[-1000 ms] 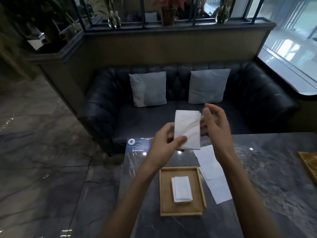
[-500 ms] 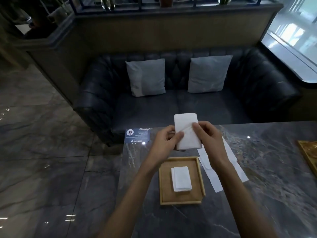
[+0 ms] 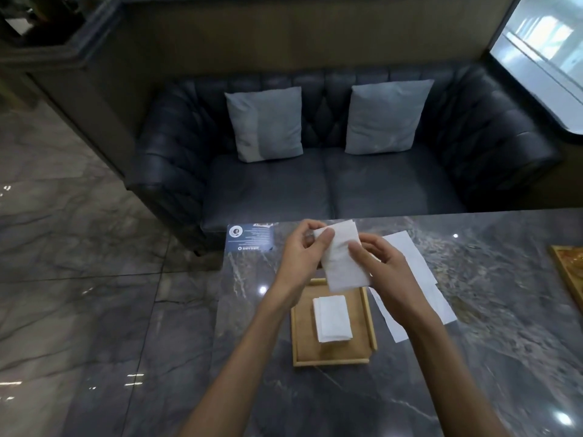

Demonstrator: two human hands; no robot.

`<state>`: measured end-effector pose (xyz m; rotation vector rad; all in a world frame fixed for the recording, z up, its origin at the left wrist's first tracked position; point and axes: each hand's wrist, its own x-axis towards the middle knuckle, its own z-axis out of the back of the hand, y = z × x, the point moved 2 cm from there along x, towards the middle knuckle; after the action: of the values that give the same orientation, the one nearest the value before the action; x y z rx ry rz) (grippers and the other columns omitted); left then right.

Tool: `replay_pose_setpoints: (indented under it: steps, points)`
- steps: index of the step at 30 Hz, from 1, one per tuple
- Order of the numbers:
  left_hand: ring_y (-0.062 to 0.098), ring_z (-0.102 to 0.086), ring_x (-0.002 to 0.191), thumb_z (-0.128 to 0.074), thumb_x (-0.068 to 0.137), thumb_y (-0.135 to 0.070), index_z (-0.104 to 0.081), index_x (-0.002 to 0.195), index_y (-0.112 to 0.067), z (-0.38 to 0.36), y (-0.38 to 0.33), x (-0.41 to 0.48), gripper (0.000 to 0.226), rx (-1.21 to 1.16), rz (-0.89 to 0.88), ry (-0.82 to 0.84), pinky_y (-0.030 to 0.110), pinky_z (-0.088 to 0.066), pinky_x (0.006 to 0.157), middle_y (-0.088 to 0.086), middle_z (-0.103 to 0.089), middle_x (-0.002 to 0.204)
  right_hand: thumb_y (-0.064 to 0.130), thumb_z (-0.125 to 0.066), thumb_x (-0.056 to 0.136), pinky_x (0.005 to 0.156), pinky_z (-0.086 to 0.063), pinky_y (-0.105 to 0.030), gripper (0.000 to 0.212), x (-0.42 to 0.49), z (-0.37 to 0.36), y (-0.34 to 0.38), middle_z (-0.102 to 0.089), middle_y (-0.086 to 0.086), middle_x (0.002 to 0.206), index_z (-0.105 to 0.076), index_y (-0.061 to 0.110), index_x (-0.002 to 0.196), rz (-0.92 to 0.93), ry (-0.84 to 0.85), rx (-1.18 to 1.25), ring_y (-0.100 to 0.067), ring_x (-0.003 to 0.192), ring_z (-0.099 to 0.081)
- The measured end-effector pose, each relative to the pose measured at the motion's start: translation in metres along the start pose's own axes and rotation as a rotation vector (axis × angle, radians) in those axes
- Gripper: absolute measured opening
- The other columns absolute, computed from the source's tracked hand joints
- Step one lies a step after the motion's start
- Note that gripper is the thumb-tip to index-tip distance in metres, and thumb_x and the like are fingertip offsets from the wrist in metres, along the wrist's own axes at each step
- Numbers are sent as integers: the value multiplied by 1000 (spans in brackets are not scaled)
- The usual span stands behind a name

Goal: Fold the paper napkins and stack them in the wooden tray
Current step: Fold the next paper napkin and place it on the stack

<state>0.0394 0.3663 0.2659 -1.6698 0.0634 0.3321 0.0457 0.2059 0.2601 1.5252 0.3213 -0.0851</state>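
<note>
A folded white napkin (image 3: 342, 260) is held in the air just above the far end of the wooden tray (image 3: 362, 361). My left hand (image 3: 301, 257) pinches its upper left edge and my right hand (image 3: 380, 266) grips its right side, thumb on top. Inside the tray lies a small stack of folded napkins (image 3: 332, 318). Flat unfolded napkins (image 3: 416, 266) lie on the marble table to the right of the tray, partly hidden by my right hand and forearm.
The dark marble table (image 3: 473, 357) has its left edge near the tray. A blue printed card (image 3: 250, 237) lies at its far left corner. A second wooden tray (image 3: 568, 272) shows at the right edge. A black sofa (image 3: 331, 184) stands beyond.
The napkin has come down from chest height to just above the tray. My right hand closed onto it, and the view tilted downward.
</note>
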Motion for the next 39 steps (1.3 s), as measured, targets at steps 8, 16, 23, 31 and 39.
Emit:
replay_pose_setpoints:
  steps: [8, 16, 23, 31, 39]
  points:
    - [11, -66, 94, -67, 93, -23, -62, 118, -19, -12, -33, 4, 25, 284, -153, 143, 19, -53, 75, 3, -69, 110, 28, -67, 94, 79, -57, -28, 15, -14, 5, 6, -77, 1, 99, -74, 20, 104, 72, -52, -43, -13, 94, -73]
    - [6, -61, 76, -71, 90, -15, -70, 91, -10, -25, -71, 16, 5, 400, -209, 218, 16, -49, 70, 1, -69, 85, 25, -72, 90, 73, -59, -22, 12, -18, 13, 31, -77, 4, 91, -74, 17, 98, 149, -98, -45, -8, 86, -73]
    - [11, -60, 74, -72, 89, -17, -70, 81, -11, -30, -84, 19, 9, 401, -181, 159, 24, -48, 68, 2, -68, 79, 26, -74, 89, 75, -59, -34, 17, -23, 16, 31, -77, -8, 92, -73, 10, 94, 68, -145, 124, -20, 86, -73]
    - [22, -73, 97, -71, 90, -35, -54, 125, -13, -17, -47, 17, 45, 119, 21, 133, 35, -60, 81, 12, -72, 113, 23, -74, 89, 83, -59, -44, 21, -16, 14, 3, -75, -9, 107, -67, 19, 109, -7, -209, 249, -26, 99, -72]
    - [23, -68, 87, -68, 91, -4, -56, 109, -5, 8, 105, -11, 22, 156, 300, -18, 27, -59, 70, 12, -67, 97, 23, -67, 95, 76, -61, -29, 22, -8, 10, -100, -69, -7, 119, -64, 17, 116, -301, -72, -9, -18, 98, -69]
